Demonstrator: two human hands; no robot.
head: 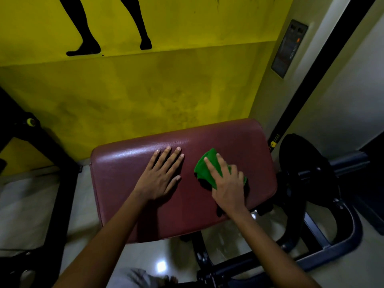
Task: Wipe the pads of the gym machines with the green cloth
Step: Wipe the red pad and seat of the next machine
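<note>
A gym, seen from above a maroon vinyl pad (pixel 187 183) mounted on a dark steel machine frame (pixel 324 254). A black weight plate (pixel 307 183) stands on edge just right of the pad. On the far yellow wall (pixel 145 90), a black silhouette of an athlete's legs (pixel 89 28) is painted. More black equipment framing (pixel 31 142) rises at the left, and a control panel (pixel 288 48) hangs on the pale wall at far right. Glossy floor tiles (pixel 162 265) reflect overhead light.
</note>
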